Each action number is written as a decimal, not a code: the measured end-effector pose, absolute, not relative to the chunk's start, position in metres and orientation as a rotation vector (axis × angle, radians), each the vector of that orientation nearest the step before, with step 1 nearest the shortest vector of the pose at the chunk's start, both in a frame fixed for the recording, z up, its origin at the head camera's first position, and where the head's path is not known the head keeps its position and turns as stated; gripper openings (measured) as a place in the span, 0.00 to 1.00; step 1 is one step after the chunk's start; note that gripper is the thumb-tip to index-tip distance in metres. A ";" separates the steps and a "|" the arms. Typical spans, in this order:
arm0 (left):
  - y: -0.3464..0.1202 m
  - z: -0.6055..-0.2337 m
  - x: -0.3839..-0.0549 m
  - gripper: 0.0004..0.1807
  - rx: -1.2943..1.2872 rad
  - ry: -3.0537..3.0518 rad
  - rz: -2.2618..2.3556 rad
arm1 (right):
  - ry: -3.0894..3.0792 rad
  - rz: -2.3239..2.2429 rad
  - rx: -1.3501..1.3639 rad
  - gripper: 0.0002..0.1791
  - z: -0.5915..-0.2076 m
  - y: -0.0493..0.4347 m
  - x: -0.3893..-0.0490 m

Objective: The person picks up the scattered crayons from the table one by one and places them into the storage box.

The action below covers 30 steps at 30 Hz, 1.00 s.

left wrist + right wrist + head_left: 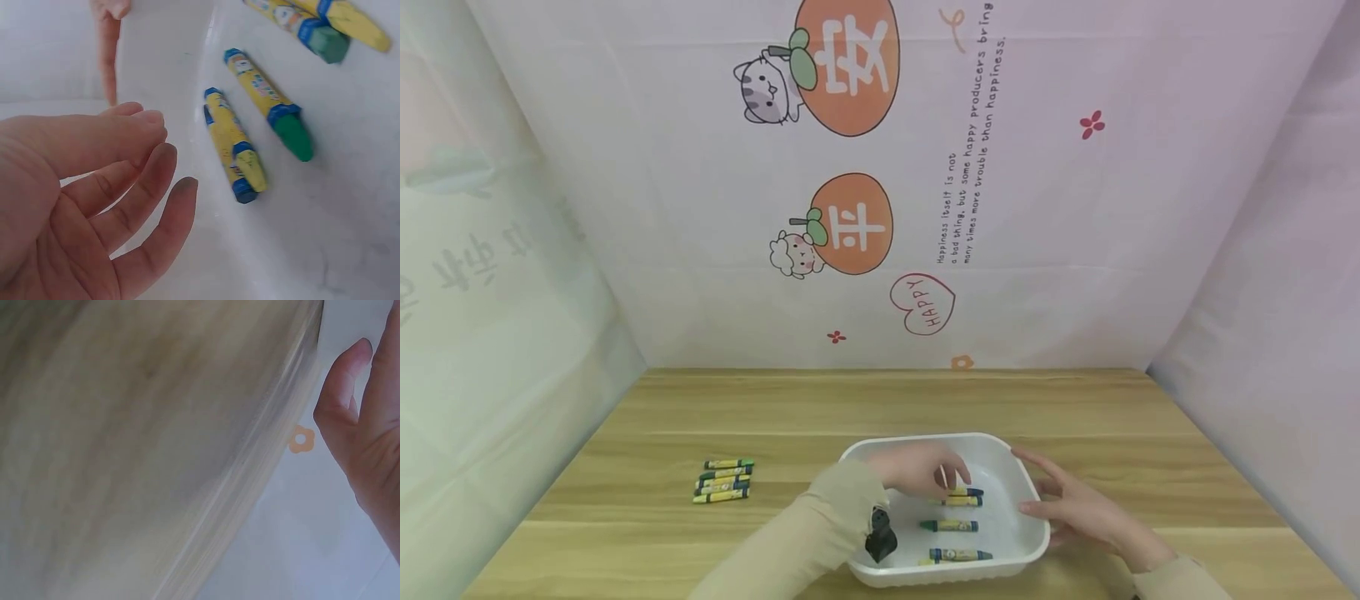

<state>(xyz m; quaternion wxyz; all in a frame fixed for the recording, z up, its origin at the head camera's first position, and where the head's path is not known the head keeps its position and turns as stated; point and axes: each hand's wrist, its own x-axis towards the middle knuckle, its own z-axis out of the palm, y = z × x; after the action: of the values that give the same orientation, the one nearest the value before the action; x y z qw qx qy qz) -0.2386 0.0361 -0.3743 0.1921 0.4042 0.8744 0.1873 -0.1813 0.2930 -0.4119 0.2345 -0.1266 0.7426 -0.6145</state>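
My left hand (pixel 921 468) hovers inside a white plastic tray (pixel 943 577), its fingers loosely bent with nothing seen between them. Just beyond its fingertips in the left wrist view lie two crayons side by side, a yellow one (pixel 250 169) and a blue one (pixel 222 134). A green crayon (pixel 955 526) lies apart in the middle of the tray. Closer to the near wall are another yellow crayon (pixel 353 22) and a dark green one (pixel 325 40). My right hand (pixel 1086 508) grips the tray's right wall, thumb over the rim and other fingers outside.
A row of several crayons (pixel 724 482) in yellow wrappers lies on the wooden table (pixel 790 408), left of the tray. A printed white cloth (pixel 1030 317) stands behind the table, with more cloth on both sides. A black device (pixel 881 535) sits at my left wrist.
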 end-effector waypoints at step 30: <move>-0.073 -0.354 -0.226 0.15 1.090 2.584 0.864 | 2.053 -1.681 -0.346 0.46 -0.412 0.294 -0.182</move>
<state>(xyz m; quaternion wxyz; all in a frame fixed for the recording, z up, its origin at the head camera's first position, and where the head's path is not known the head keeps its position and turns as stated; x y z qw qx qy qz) -0.2261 -0.0730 -0.3540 0.1031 0.3694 0.8758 0.2929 -0.1817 0.2936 -0.4119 0.2307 -0.1259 0.7466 -0.6111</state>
